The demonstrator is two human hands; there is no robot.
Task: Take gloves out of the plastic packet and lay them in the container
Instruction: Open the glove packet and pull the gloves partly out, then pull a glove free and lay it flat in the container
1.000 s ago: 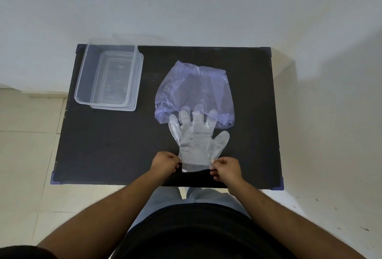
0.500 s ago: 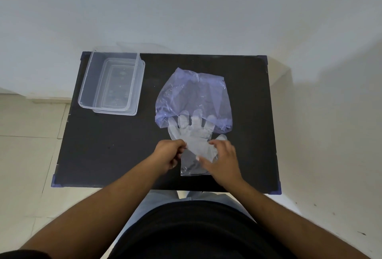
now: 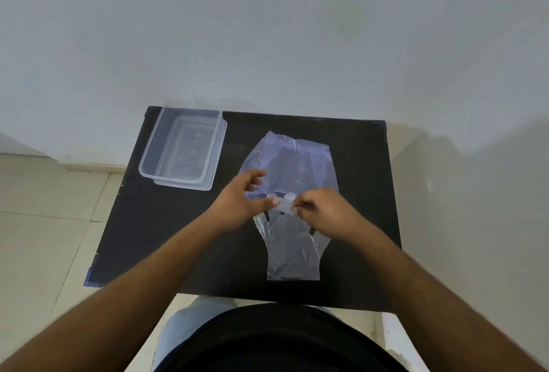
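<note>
A clear disposable glove (image 3: 292, 250) lies flat on the black table (image 3: 166, 223), cuff toward me, its fingers under my hands. Beyond it rests the bluish plastic packet (image 3: 300, 160), its near edge overlapping the glove's fingertips. My left hand (image 3: 243, 198) hovers over the packet's near left corner, thumb and fingers apart, thumb touching the glove's fingers. My right hand (image 3: 322, 211) pinches the glove's fingertips at the packet's mouth. The clear rectangular container (image 3: 184, 148) stands at the table's far left, with no glove visible in it.
A pale wall rises right behind the table. Tiled floor shows on the left. The table's near edge runs just above my dark shirt and lap.
My hands moved from the glove's cuff up to its fingertips at the packet's mouth. The view tilted, so the table sits lower in the frame.
</note>
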